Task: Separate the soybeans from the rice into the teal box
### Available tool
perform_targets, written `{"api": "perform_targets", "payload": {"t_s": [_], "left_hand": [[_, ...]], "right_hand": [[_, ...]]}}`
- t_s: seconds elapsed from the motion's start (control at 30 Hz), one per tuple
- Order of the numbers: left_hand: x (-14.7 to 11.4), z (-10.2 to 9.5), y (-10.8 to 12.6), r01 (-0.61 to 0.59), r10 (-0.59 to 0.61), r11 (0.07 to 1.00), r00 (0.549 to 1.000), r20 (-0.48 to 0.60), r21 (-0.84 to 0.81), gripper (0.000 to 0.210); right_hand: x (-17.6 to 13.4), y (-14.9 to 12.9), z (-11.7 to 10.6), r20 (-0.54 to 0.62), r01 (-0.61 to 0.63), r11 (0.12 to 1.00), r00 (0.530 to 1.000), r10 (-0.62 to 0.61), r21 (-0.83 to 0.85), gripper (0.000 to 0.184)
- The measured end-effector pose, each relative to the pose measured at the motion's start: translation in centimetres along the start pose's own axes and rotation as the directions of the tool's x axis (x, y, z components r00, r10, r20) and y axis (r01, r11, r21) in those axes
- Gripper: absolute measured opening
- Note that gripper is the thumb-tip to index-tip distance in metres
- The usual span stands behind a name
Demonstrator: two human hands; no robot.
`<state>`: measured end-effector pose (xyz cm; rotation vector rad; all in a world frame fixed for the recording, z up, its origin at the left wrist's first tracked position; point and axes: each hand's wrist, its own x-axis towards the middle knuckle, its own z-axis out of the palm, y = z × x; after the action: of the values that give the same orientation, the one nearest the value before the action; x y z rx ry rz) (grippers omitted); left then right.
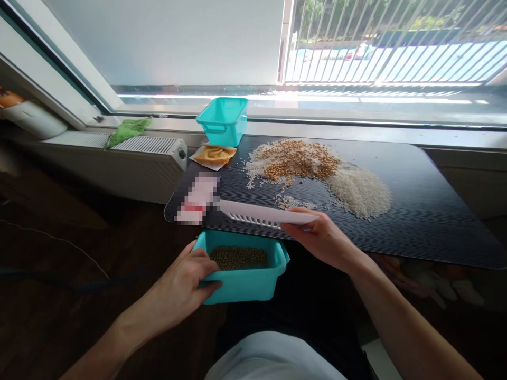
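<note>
My left hand (194, 277) grips the left end of a teal plastic bin (245, 287), held just below the table's front edge. Small greenish-brown beans or peas (237, 257) cover the bin's bottom. Closed on a long, flat, whitish-pink plastic piece with a row of slots (257, 213), my right hand (312, 232) holds it at its right end, above the bin and along the table edge. Its exact kind is unclear. Beyond it on the table lie yellow-orange peas (304, 158) mixed with white rice (360, 192), plus a small patch of rice nearer me.
The dark table (428, 211) stands against the windowsill. A second teal bin (225, 121) sits at its back left, near a yellow packet (215, 154) on white paper. A blurred-out pink card (198, 200) lies at the left. A green cloth (129, 131) rests on the radiator (146, 145).
</note>
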<state>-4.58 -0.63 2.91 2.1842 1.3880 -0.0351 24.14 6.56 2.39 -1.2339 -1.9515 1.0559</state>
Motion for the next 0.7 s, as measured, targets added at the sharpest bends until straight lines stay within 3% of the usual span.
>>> {"api": "perform_targets", "payload": {"t_s": [0.2,0.33,0.43,0.7], "left_hand": [[1.8,0.8,2.3,-0.152,0.153,0.987,0.988,0.016,-0.052,0.02],[3.3,1.6,3.9,-0.214,0.217,0.974,0.976,0.031,-0.07,0.02],[4.2,2.1,5.2,-0.249,0.252,0.965,0.968,0.021,-0.087,0.02],[5.2,2.6,6.4,-0.251,0.256,0.963,0.966,0.041,-0.101,0.016]], "right_hand": [[-3.5,2.1,-5.0,-0.295,-0.183,0.982,0.942,0.163,-0.042,0.03],[-4.6,3.0,-6.7,-0.401,-0.244,0.969,0.892,0.21,-0.036,0.031],[-4.7,3.4,-7.1,-0.421,-0.246,0.969,0.882,0.212,-0.029,0.03],[-3.4,4.0,-6.9,-0.334,-0.21,0.978,0.921,0.201,0.01,0.029]]}}
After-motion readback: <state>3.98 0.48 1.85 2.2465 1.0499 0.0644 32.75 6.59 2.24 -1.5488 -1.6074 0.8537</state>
